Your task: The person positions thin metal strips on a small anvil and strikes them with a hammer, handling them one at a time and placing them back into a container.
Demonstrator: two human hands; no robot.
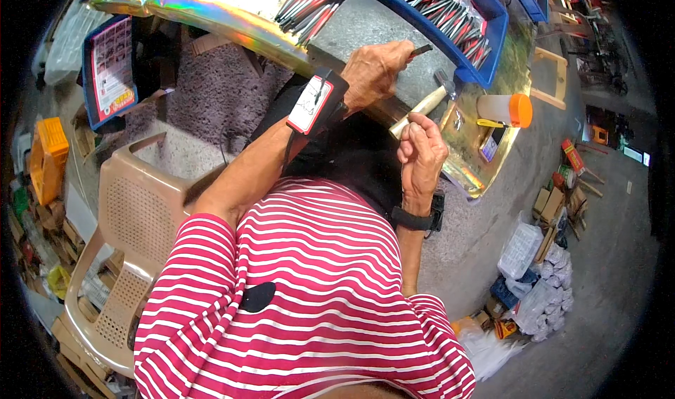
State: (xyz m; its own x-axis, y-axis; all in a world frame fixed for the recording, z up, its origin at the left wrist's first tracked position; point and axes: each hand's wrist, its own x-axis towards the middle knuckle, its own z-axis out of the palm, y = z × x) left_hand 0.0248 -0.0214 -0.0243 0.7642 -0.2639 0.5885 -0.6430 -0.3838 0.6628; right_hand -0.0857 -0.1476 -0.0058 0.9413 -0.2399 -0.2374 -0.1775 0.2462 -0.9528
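My left hand (376, 74) is closed over a grey metal block (365, 21), gripping a slim black-and-red piece (420, 52) whose dark end sticks out past the fingers. Lower and to the right, my right hand (423, 153) has its fingers curled into a pinch; what they hold, if anything, is too small to make out. Right at those fingertips is the pale handle of a hammer (427, 104), its metal head lying beside the block. Behind the block, a blue tray (492, 54) contains many slim black, red and silver pieces. More such pieces (306, 14) lie loose left of the block.
On the gold-covered table (517, 65) stand an orange-lidded jar (508, 110) and a phone-like device (490, 146). A beige plastic chair (140, 202) is at my left, near an orange crate (48, 160). Wrapped bundles (552, 286) and cartons lie on the floor at the right.
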